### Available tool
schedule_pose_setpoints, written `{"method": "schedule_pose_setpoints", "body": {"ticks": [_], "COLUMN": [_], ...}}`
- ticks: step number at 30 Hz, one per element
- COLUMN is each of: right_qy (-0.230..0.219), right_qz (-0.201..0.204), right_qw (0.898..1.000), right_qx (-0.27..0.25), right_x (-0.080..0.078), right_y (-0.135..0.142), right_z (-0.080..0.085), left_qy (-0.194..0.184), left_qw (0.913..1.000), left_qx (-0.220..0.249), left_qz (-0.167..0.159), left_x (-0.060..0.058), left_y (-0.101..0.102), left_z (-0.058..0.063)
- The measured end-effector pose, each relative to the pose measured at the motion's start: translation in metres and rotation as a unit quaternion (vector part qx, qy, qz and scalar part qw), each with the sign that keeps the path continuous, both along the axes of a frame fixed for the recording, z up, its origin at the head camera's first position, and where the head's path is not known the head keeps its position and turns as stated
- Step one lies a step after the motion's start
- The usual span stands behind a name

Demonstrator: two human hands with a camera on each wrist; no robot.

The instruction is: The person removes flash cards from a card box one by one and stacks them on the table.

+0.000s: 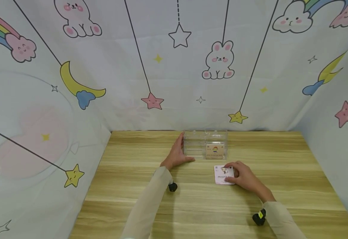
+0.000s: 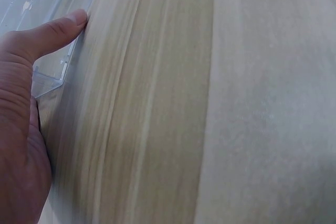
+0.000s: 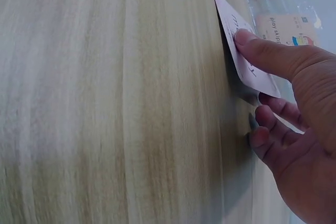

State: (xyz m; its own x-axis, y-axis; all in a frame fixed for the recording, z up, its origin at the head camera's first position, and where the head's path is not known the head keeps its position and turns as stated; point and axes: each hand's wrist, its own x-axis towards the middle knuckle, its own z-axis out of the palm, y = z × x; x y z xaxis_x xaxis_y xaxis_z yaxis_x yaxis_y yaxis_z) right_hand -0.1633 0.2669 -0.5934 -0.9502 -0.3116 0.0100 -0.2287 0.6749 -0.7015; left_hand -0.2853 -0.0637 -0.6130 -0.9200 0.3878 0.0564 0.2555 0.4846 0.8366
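A clear plastic box (image 1: 194,153) with several compartments stands at the back of the table. My left hand (image 1: 176,155) rests against its left side, the thumb stretched along the front edge. In the left wrist view that thumb (image 2: 58,32) lies on the box's edge. My right hand (image 1: 246,177) pinches a pinkish-white card (image 1: 220,179) marked "monkey" by its right side, in front of the box. In the right wrist view the card (image 3: 247,59) is tilted, thumb on its printed face and fingers behind. Another card (image 1: 215,151) with a child's picture stands in the box's front right compartment.
The wood-grain table (image 1: 126,179) meets a white printed cloth (image 1: 179,73) directly behind the box. More cloth hangs at the left and right. Small black devices (image 1: 259,217) sit at both wrists.
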Motion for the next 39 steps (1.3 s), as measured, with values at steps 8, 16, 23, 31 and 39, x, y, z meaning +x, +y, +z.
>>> {"method": "schedule_pose_setpoints", "body": {"ticks": [8,16,23,31,39], "right_qy": [0.002,0.019,0.023,0.034,0.013], "right_qz": [-0.005,0.012,0.017,0.019,0.012], "right_qw": [0.999,0.997,0.997,0.996,0.998], "right_qx": [0.048,0.073,0.077,0.08,0.066], "right_x": [0.0027,0.0034,0.0028,0.003,0.0009], "right_y": [-0.0034,-0.004,-0.0034,-0.0014,-0.0003], "right_z": [0.0026,0.0058,0.006,0.0047,0.0076], "left_qy": [0.003,0.012,0.007,0.007,0.011], "left_qw": [1.0,0.9997,0.9998,0.9999,0.9999], "left_qx": [0.001,-0.022,-0.018,-0.009,0.001], "left_qz": [-0.004,-0.008,-0.011,-0.012,-0.012], "left_x": [-0.001,-0.002,-0.0024,-0.0037,-0.0029], "left_y": [-0.0005,-0.0029,-0.0033,-0.0022,-0.002], "left_z": [-0.0012,-0.0053,-0.0052,-0.0056,-0.0045]}}
